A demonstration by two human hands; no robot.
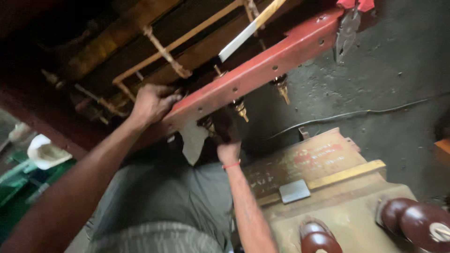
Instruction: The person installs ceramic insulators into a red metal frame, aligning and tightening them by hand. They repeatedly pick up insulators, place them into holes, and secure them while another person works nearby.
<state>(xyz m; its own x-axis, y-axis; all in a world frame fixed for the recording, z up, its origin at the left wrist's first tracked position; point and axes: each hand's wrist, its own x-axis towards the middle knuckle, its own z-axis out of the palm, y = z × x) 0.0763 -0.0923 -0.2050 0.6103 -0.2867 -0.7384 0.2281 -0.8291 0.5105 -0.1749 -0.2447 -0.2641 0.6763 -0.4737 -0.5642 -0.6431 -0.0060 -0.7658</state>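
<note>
The left arm runs up from the lower left corner, stretched nearly straight, and the left hand (151, 104) ends it with the knuckles turned toward the camera. Its fingers (165, 99) are curled tight against the lower end of a red metal bar (262, 68) — whether they wrap fully round the edge or only press on it cannot be told, since the fingertips sit in shadow. The right arm rises from the bottom middle, forearm almost upright, a thin red band (231, 164) on the wrist. The right hand (227, 136) reaches up under the bar; its fingers are dark and blurred there, so their grip cannot be told.

The bar slants from just beside the left fingers up to the top right. It is painted red, flat-faced, with a row of small round holes along it. Brass studs (240, 108) hang from its underside just above the right hand, and another pair sits farther up the bar. A pale scrap, cloth or paper (193, 140), hangs between the two hands.

Beyond the left fingers, brass-coloured rods (165, 51) cross a dark frame. Below the right forearm lies a worn tan and red housing (323, 164) with dark brown insulators (412, 220) — well apart from both hands.
</note>
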